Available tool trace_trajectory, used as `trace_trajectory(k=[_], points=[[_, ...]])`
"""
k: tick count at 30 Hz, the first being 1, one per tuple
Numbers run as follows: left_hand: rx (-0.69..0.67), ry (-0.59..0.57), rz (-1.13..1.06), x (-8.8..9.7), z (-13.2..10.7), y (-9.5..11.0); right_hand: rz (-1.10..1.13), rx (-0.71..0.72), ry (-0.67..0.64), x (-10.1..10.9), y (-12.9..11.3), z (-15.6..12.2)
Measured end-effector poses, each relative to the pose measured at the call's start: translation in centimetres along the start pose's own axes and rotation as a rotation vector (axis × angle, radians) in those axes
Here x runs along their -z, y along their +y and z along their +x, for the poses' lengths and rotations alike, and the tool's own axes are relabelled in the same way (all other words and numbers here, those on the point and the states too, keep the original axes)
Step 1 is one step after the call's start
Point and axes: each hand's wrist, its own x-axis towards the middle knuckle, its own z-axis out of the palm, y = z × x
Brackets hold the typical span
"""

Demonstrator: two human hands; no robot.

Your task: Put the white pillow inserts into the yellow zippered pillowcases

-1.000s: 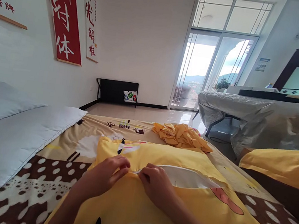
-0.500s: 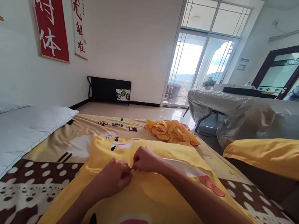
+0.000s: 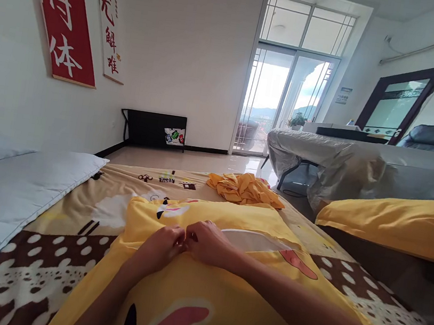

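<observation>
A yellow cartoon-print pillowcase (image 3: 190,298) with a pillow inside lies on the bed before me. Its opening gapes to the right of my hands, showing the white pillow (image 3: 250,240). My left hand (image 3: 160,246) pinches the yellow fabric at the left end of that opening, fingers closed. My right hand (image 3: 208,243) touches the left one, fingers curled and pinched on the edge of the same opening; what is between the fingertips is too small to make out.
A brown and cream patterned blanket (image 3: 45,262) covers the bed. White pillows (image 3: 6,192) lie at left. Crumpled yellow cloth (image 3: 245,189) sits at the bed's far edge. Another yellow pillow (image 3: 394,222) is at right, with covered furniture (image 3: 361,169) behind.
Both hands have come closer together at the left end of the opening. The right hand shifted left along the pillowcase edge. The view turned slightly to the right.
</observation>
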Motion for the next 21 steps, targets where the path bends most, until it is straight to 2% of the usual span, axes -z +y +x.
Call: trace_trajectory(k=[6,10,14,21], points=[[-0.097,-0.111,-0.028,1.2,0.1,-1.0,-0.018,-0.068,0.077,-0.2,1.4,-1.4],[-0.117,-0.128,-0.015,1.9,-0.3,-0.8,-0.015,-0.079,0.101,0.3,2.9,-2.6],[-0.102,-0.128,0.008,1.8,-0.5,-0.5,-0.026,-0.079,0.127,0.4,4.5,-4.0],[-0.099,-0.13,0.033,1.8,-1.0,-0.3,-0.208,0.115,0.469,-2.0,7.0,-6.7]])
